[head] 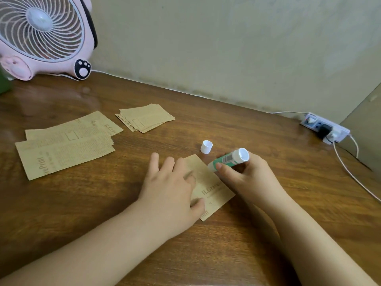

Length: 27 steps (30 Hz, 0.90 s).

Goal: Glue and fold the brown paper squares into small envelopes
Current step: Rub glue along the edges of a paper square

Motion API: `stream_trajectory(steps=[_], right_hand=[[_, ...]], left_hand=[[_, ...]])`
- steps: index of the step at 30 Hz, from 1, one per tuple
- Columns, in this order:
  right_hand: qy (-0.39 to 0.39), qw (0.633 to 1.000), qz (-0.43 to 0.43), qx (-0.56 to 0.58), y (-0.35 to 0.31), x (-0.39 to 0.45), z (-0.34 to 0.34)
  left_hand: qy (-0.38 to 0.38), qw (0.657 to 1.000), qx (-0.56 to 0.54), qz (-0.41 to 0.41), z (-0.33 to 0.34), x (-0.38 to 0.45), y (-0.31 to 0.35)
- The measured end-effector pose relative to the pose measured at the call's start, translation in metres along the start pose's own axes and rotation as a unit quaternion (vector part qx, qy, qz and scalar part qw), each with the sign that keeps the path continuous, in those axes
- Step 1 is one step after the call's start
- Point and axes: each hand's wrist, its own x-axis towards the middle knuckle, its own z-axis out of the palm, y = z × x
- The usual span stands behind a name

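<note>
A brown printed paper square lies on the wooden table in front of me. My left hand presses flat on its left half, fingers spread. My right hand grips a green and white glue stick, tilted with its lower end against the paper's right edge. The stick's white cap stands apart just behind the paper. A small stack of brown squares sits farther back. Larger brown printed sheets lie at the left.
A pink desk fan stands at the back left corner. A white power strip with plugs and trailing cables lies at the right by the wall. A green object shows at the left edge.
</note>
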Motion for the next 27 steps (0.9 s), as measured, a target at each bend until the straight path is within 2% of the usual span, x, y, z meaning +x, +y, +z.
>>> stream_trajectory(steps=[6,11,16,22,27], right_hand=[[-0.051,0.997,-0.053,-0.035,-0.006,0.029,0.008],[-0.084,0.991,-0.089,-0.058,-0.002,0.042,0.016],[-0.101,0.986,-0.109,-0.073,0.004,0.042,0.011],[-0.167,0.97,-0.157,-0.081,0.003,0.02,-0.012],[-0.159,0.972,-0.156,-0.073,0.001,0.019,-0.01]], left_hand=[[0.015,0.998,-0.057,0.031,0.007,0.008,-0.016],[-0.013,0.995,-0.069,0.069,0.008,0.01,-0.031],[-0.025,0.995,-0.073,0.066,0.007,0.013,-0.034],[-0.014,0.996,-0.057,0.072,0.006,0.017,-0.03],[-0.023,0.995,-0.061,0.074,0.005,0.018,-0.032]])
